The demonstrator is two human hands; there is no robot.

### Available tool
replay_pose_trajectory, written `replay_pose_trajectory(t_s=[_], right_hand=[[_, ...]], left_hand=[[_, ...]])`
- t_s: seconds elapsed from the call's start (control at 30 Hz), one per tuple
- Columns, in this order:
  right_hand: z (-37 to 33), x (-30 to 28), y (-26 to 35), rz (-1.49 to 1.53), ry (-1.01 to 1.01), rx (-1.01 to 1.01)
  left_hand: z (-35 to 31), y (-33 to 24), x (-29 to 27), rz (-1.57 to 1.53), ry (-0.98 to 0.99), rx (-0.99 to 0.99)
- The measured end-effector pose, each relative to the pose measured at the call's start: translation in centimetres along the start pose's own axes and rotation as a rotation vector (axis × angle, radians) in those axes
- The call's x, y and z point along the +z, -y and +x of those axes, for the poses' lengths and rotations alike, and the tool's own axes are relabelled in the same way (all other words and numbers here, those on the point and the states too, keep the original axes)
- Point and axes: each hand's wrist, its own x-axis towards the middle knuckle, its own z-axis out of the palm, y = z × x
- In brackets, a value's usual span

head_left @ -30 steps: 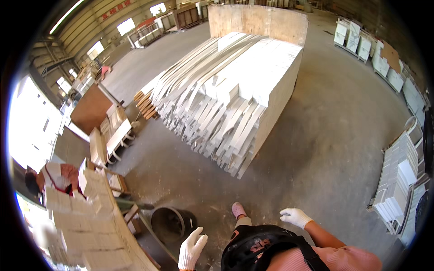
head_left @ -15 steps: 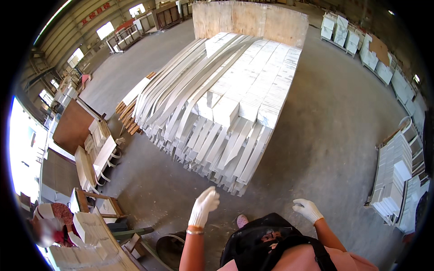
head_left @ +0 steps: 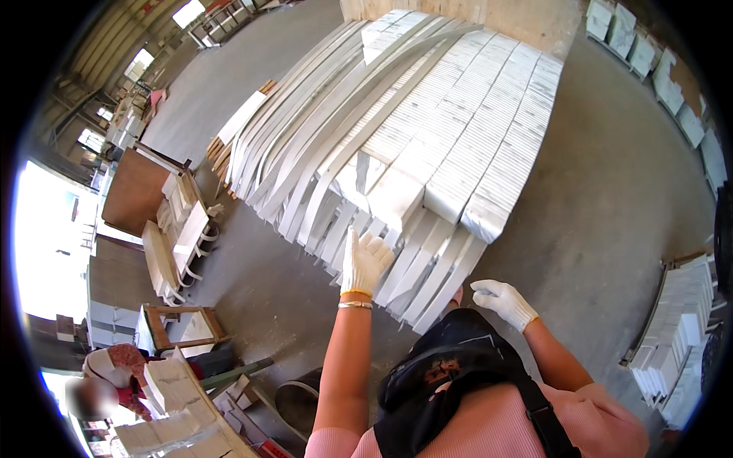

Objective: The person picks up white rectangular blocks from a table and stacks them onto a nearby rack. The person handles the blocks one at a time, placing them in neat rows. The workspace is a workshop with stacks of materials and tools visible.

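A large stack of white marble-like strips (head_left: 458, 114) lies ahead of me, its pieces packed edge to edge in rows. Longer pale strips (head_left: 321, 122) run along its left side, some of them bowed. Several strip ends (head_left: 435, 267) jut out below at the near edge. My left hand (head_left: 366, 263), in a white knit glove, is raised with fingers apart in front of those ends; whether it touches them I cannot tell. My right hand (head_left: 504, 301), gloved the same way, hovers right of the stack's near corner with fingers stretched out and nothing in it.
A plywood board (head_left: 527, 21) stands behind the stack. To the left are a low bench-like rack of pale pieces (head_left: 179, 244) and a wooden frame (head_left: 187, 324). A person (head_left: 114, 374) bends beside stacked blocks (head_left: 172, 382) at lower left. White slabs (head_left: 676, 328) lean at the right.
I have come closer to the stack. My left hand has moved forward and its fingers have spread; my right hand has also moved forward, nearer the stack's corner.
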Motion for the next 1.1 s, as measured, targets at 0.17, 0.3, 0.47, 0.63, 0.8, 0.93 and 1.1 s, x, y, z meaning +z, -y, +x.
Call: replay_pose_trajectory(t_s=[0.17, 0.3, 0.47, 0.63, 0.8, 0.93, 1.1], right_hand=[[4.8, -3.5, 1.1, 0.155, 0.131, 0.009], [6.3, -4.6, -2.0, 0.269, 0.102, 0.026], [6.3, -4.6, -2.7, 0.316, 0.035, 0.199], [5.2, -3.5, -0.9, 0.423, -0.014, 0.24], [5.8, -2.5, -0.5, 0.509, -0.047, 0.242], [6.3, -2.1, 0.4, 0.524, -0.035, 0.244], [7.3, -1.6, -0.6, 0.57, -0.025, 0.253]], left_hand=[[7.9, 0.2, 1.9, -0.015, -0.209, -0.018], [10.4, 1.2, 5.5, -0.006, -0.094, 0.047], [11.1, 1.0, 6.4, 0.031, -0.142, 0.049], [10.6, 1.3, 7.6, -0.03, -0.219, -0.017], [12.0, 1.2, 8.1, 0.006, -0.262, -0.095], [14.7, 2.7, 3.6, -0.072, -0.208, 0.003], [12.4, 1.1, 7.6, -0.11, -0.25, 0.008]])
